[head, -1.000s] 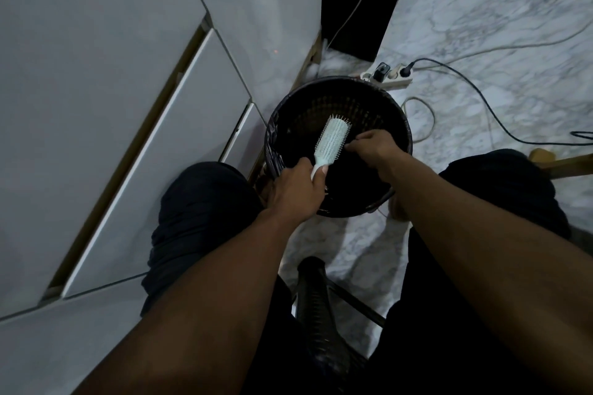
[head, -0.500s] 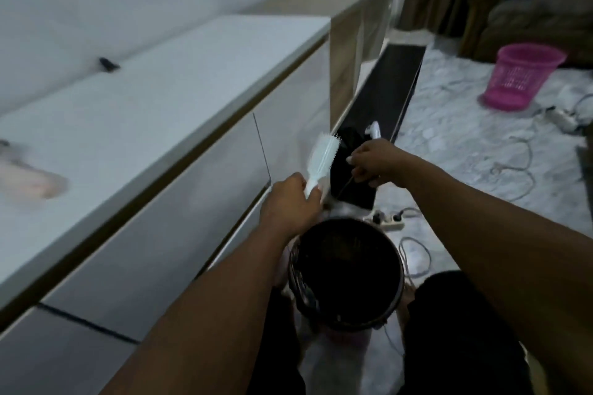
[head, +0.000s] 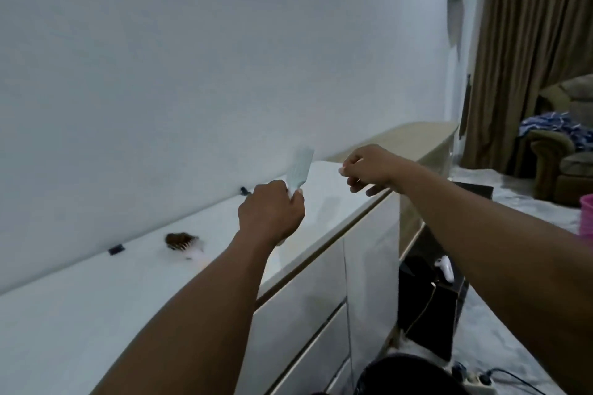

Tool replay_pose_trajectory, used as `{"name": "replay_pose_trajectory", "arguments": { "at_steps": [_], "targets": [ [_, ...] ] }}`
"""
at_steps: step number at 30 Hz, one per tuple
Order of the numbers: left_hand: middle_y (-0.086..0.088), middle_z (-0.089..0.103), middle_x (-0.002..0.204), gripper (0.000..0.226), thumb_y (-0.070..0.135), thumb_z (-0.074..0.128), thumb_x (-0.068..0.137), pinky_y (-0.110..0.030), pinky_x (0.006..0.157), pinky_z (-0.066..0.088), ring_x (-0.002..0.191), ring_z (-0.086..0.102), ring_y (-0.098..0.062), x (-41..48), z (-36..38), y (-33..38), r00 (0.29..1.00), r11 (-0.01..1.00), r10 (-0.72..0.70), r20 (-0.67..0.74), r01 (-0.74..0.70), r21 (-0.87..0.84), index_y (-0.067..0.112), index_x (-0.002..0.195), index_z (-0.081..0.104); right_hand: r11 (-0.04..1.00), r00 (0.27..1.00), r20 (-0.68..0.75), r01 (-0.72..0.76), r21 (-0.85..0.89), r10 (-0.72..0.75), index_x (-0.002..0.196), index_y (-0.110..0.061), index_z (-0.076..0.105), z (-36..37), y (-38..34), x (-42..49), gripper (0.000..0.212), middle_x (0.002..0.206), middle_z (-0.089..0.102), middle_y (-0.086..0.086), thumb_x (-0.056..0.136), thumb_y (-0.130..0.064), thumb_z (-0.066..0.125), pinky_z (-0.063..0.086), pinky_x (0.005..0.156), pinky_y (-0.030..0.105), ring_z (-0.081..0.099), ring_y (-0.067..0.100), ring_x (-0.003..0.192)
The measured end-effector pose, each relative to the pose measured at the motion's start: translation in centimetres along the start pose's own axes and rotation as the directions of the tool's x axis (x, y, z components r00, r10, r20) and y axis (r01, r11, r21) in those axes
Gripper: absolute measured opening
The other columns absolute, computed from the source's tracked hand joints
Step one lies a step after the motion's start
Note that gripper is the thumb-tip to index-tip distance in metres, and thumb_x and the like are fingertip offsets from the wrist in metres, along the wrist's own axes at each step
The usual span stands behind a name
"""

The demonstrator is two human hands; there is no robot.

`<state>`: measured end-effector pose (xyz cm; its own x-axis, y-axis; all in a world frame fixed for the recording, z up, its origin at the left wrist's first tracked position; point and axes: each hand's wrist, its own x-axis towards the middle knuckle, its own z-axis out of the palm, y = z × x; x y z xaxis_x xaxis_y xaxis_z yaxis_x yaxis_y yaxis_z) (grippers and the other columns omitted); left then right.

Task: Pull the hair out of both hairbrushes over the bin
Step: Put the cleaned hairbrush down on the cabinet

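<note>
My left hand (head: 272, 212) grips the handle of a white hairbrush (head: 300, 167), which stands upright above the white cabinet top (head: 96, 298). To its right, at about the same height, my right hand (head: 369, 170) has its fingers pinched together; I see no hair in them. A second hairbrush (head: 180, 241), with a brown mass in its bristles, lies on the cabinet top to the left. Only the rim of the black bin (head: 401, 369) shows, at the bottom edge below my arms.
Two small dark objects (head: 116, 249) (head: 245, 191) lie on the cabinet by the wall. A black box (head: 430, 305) with a white device (head: 444, 268) stands beside the cabinet. A power strip (head: 475, 380) lies on the floor; a pink basket (head: 587, 215) and an armchair (head: 561, 167) are at right.
The view has swung up from the bin to the cabinet top and wall. Both hands rose from inside the bin, the left still on the white brush; the right hand has moved away from it.
</note>
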<state>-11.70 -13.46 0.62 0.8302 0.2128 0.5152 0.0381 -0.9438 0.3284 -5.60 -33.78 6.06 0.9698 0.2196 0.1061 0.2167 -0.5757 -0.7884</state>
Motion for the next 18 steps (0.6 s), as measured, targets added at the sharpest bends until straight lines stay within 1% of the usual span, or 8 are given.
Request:
{"name": "replay_pose_trajectory", "arguments": {
  "at_steps": [4,7,10,13,16,18],
  "targets": [
    [-0.002,0.060,0.088,0.035,0.049,0.043,0.091,-0.032,0.066,0.042,0.076,0.058,-0.027,-0.1,-4.0,-5.1,0.989,0.988,-0.131,-0.068,0.136,0.073,0.018,0.090,0.059,0.996,0.992,0.080,0.094,-0.010,-0.093,0.113,-0.005,0.063,4.1,-5.5,1.4,0.026,0.093,0.069,0.010,0.095,-0.025,0.065,0.052,0.073,0.035,0.070,0.022,0.081],
    [-0.003,0.059,0.088,0.035,0.049,0.042,0.090,-0.033,0.067,0.043,0.076,0.057,-0.027,-0.8,-6.1,-9.3,0.969,0.963,-0.226,-0.102,0.238,0.125,0.017,0.090,0.058,0.985,0.974,0.157,0.168,-0.038,-0.160,0.107,-0.009,0.063,8.5,-8.9,2.1,0.022,0.091,0.069,0.009,0.094,-0.026,0.067,0.051,0.069,0.033,0.069,0.021,0.079],
    [-0.003,0.057,0.087,0.033,0.047,0.043,0.091,-0.033,0.068,0.044,0.076,0.056,-0.027,-2.1,-7.3,-13.3,0.942,0.931,-0.314,-0.118,0.330,0.154,0.017,0.089,0.057,0.970,0.949,0.236,0.233,-0.075,-0.210,0.108,-0.009,0.064,13.3,-11.1,2.6,0.025,0.089,0.069,0.008,0.092,-0.027,0.068,0.050,0.069,0.033,0.066,0.020,0.079],
    [-0.004,0.058,0.087,0.031,0.046,0.043,0.091,-0.036,0.074,0.050,0.079,0.059,-0.029,-3.6,-7.5,-16.8,0.914,0.898,-0.387,-0.118,0.403,0.174,0.017,0.087,0.055,0.959,0.924,0.302,0.271,-0.085,-0.234,0.108,-0.009,0.065,17.7,-12.0,3.0,0.026,0.088,0.067,0.008,0.091,-0.028,0.068,0.048,0.066,0.032,0.064,0.021,0.080],
    [-0.005,0.060,0.094,0.032,0.047,0.045,0.089,-0.035,0.072,0.048,0.086,0.061,-0.030,-5.0,-6.9,-19.7,0.888,0.866,-0.445,-0.114,0.459,0.199,0.018,0.098,0.057,0.950,0.910,0.335,0.293,-0.107,-0.243,0.106,-0.011,0.066,21.5,-12.1,3.5,0.023,0.087,0.065,0.007,0.090,-0.028,0.068,0.050,0.069,0.034,0.061,0.025,0.085],
    [-0.007,0.061,0.101,0.035,0.045,0.046,0.089,-0.034,0.072,0.044,0.092,0.062,-0.031,-5.8,-6.3,-21.2,0.879,0.852,-0.466,-0.106,0.477,0.216,0.017,0.107,0.056,0.947,0.906,0.349,0.298,-0.124,-0.240,0.108,-0.009,0.067,23.6,-11.8,3.8,0.025,0.088,0.065,0.007,0.090,-0.027,0.068,0.054,0.073,0.037,0.059,0.024,0.084]
  ]
}}
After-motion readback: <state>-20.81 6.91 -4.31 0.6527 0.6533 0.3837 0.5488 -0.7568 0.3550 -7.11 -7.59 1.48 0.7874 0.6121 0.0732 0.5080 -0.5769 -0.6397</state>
